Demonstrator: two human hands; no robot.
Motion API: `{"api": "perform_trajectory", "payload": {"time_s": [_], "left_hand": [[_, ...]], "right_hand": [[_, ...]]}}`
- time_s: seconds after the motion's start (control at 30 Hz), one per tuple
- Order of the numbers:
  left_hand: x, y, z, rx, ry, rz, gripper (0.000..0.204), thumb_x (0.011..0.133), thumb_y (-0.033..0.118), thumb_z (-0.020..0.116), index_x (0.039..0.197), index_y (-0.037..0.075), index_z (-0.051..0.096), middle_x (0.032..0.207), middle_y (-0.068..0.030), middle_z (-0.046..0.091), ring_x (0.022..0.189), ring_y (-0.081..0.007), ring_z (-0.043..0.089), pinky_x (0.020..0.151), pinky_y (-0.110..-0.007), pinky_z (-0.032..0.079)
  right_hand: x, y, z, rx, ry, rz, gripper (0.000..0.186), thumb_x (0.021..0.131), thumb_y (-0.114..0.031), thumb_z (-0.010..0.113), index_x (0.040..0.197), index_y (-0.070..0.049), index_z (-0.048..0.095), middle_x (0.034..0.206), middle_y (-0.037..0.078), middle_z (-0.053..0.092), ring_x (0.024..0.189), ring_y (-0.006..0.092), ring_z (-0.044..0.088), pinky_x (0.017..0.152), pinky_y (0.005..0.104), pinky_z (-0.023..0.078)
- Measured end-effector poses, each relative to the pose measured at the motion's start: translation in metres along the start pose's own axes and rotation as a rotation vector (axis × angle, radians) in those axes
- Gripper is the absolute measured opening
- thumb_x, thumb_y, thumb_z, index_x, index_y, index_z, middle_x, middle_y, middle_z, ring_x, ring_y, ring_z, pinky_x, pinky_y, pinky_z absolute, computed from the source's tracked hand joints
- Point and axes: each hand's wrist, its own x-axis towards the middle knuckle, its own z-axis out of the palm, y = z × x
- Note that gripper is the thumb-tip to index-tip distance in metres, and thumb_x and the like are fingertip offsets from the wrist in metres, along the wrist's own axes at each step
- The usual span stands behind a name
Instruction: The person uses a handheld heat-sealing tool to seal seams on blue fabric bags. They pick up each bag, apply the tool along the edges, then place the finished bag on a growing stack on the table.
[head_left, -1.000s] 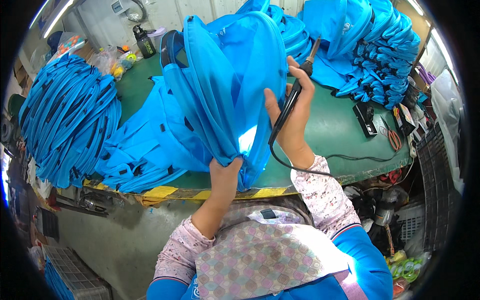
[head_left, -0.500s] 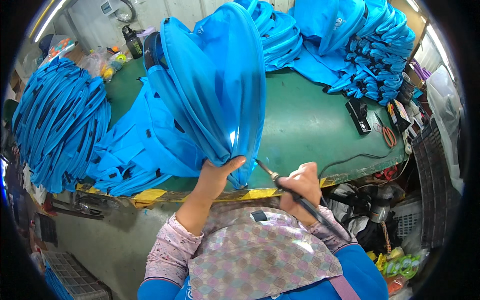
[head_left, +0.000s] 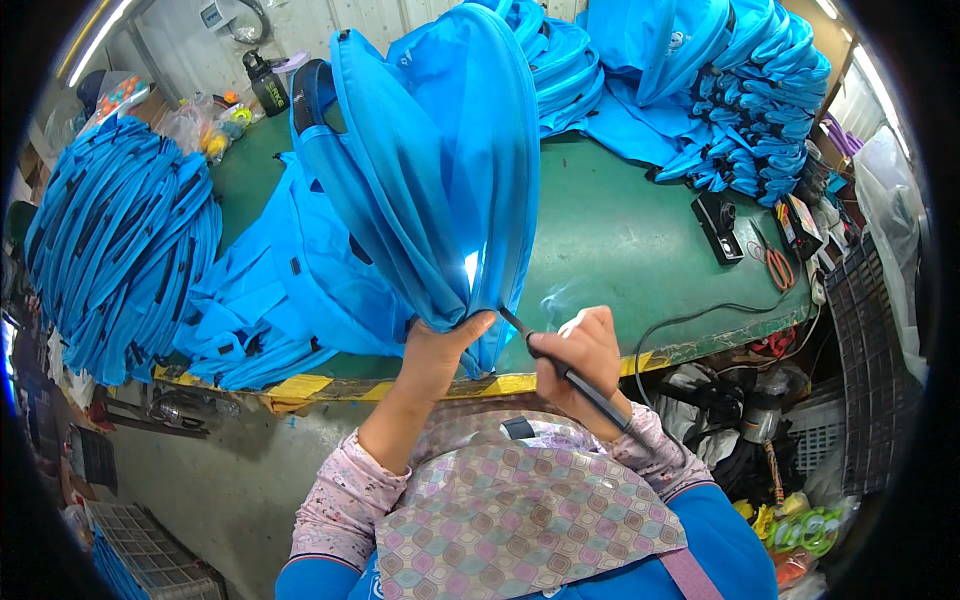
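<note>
My left hand (head_left: 438, 352) grips the gathered lower end of a blue fabric piece (head_left: 410, 190) that stands upright with curved, rimmed edges and a black band at its upper left. My right hand (head_left: 578, 360) is closed round a black corded pen-like tool (head_left: 562, 370), resembling a soldering iron, angled up and left with its tip at the fabric's lower right edge. A wisp of pale smoke rises just right of the tip. A loose blue fabric piece (head_left: 270, 290) lies spread on the green table (head_left: 640, 260) beside my left hand.
Stacks of blue fabric pieces stand left (head_left: 120, 250) and at back right (head_left: 750, 110). A bottle (head_left: 265, 85) is at the back. Orange-handled scissors (head_left: 778, 268), a black device (head_left: 718, 230) and a cord (head_left: 720, 305) lie right. A striped edge (head_left: 300, 390) borders the table.
My right hand has swung down from beside the fabric's upper right, turning the tool toward its lower edge, then moved slightly up and left. Smoke now shows. The fabric has shifted left.
</note>
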Motion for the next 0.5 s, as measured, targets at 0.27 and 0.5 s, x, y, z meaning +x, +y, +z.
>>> {"api": "perform_trajectory", "payload": {"time_s": [0.27,0.5], "left_hand": [[-0.008,0.004,0.007,0.141,0.086,0.070,0.036,0.085,0.016,0.080,0.115,0.003,0.065,0.111,-0.0037,0.067,0.098,-0.0129,0.061,0.088,-0.030,0.049],[-0.024,-0.015,-0.009,-0.049,0.186,0.163,0.028,0.091,0.016,0.072,0.114,0.003,0.063,0.108,-0.0026,0.067,0.096,-0.0124,0.061,0.087,-0.030,0.048]], "right_hand": [[0.017,0.002,0.004,0.003,0.082,0.084,0.053,0.074,0.001,0.076,0.123,-0.008,0.059,0.108,0.016,0.070,0.093,0.0340,0.066,0.088,0.0464,0.049],[0.035,0.041,0.029,-0.149,-0.090,-0.140,0.051,0.078,-0.014,0.081,0.124,-0.017,0.059,0.133,0.018,0.062,0.112,0.0282,0.066,0.105,0.0486,0.043]]}}
